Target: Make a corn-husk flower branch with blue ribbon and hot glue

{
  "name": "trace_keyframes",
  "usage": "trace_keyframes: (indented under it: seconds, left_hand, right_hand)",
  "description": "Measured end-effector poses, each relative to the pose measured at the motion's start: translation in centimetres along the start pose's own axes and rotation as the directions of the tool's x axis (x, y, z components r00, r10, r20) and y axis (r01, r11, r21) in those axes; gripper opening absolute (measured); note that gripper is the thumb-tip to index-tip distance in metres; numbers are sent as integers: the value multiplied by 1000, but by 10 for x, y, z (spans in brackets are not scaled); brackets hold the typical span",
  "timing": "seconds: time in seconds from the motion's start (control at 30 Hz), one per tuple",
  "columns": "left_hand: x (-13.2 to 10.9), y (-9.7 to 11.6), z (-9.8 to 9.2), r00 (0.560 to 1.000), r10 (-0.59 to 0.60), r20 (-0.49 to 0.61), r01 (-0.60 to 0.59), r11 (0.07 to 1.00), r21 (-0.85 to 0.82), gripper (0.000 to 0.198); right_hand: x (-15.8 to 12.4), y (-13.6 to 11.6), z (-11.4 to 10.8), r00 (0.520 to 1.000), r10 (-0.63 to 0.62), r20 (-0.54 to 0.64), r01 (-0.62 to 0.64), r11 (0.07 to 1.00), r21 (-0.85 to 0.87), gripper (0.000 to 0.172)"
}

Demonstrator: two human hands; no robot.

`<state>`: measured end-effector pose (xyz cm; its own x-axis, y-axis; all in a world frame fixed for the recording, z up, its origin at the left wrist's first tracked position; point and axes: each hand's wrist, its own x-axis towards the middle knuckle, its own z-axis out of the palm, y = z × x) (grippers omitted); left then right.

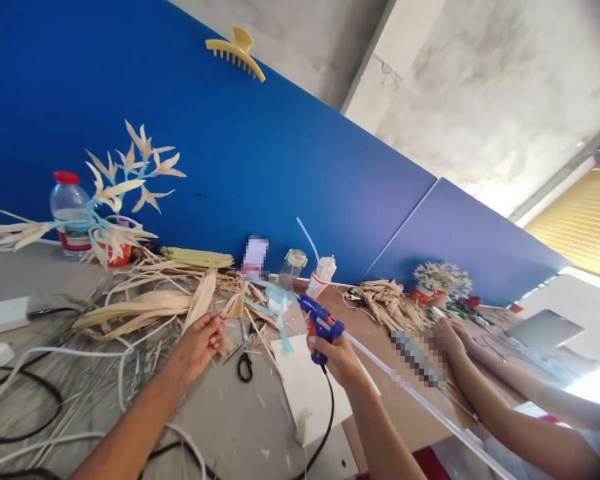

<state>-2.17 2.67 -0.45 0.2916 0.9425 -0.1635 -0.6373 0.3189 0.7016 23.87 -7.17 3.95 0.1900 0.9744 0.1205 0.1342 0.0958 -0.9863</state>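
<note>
My right hand is wrapped round a blue glue gun, its nozzle pointing up and left. A long clear glue stick runs out of its back. To the left, my left hand is closed, fingertips pinching a thin strip of dried corn husk; its far end blends into the pile behind. Black-handled scissors lie between the hands. A white sheet lies under the glue gun, and light blue ribbon lies beside its nozzle.
Dried husks and white cables cover the left side. A husk-flower branch stands by a red-capped bottle. Behind are a phone, a jar and a paper cup. Another person's hands are at right.
</note>
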Motion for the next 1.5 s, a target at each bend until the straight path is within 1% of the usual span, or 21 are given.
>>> trace_keyframes:
  seconds: [0.07,0.13,0.17,0.23,0.3,0.43,0.6,0.7,0.8,0.9,1.07,1.2,1.3,1.5]
  left_hand:
    - [0,0,0,999,22,-27,-22,1000,8,16]
    - [0,1,0,998,45,-45,-45,999,11,17]
    - [0,1,-1,997,55,-56,-54,998,16,17]
    - [0,1,-1,994,76,-84,-73,997,38,19]
    - [0,1,0,990,93,-107,-87,994,64,21]
    - [0,-1,1,984,119,-130,-105,989,108,22]
    - [0,-4,3,981,150,-125,-129,978,161,21]
    - [0,-6,3,982,149,-115,-128,977,174,20]
    - [-1,-6,4,985,136,-109,-115,976,184,21]
    - [-2,-7,5,984,141,-104,-120,974,191,22]
    - [0,-10,3,977,183,-108,-156,963,222,24]
    - [2,-14,1,969,211,-125,-177,954,240,24]
    - [2,-15,1,966,220,-135,-180,948,262,24]
    - [2,-15,2,962,231,-144,-185,943,276,24]
  right_hand:
    - [0,-5,23,991,-45,124,37,997,67,33]
    - [2,-6,42,963,-89,255,76,995,60,34]
    - [4,-6,51,950,-96,298,88,995,41,34]
    - [9,-1,64,942,-83,326,93,996,-15,32]
    - [13,7,74,945,-78,317,106,992,-70,28]
    - [17,22,87,942,-142,306,190,973,-133,19]
    - [15,29,93,936,-159,315,214,966,-146,16]
    - [14,30,92,931,-164,325,220,965,-142,15]
    - [14,30,92,936,-166,311,220,964,-150,15]
    - [14,29,92,940,-171,295,233,954,-190,14]
    - [13,27,94,941,-171,290,244,941,-236,16]
    - [13,26,96,942,-196,273,270,925,-267,19]
    - [13,28,96,942,-208,265,284,912,-296,19]
    - [13,33,97,945,-189,268,276,900,-338,19]
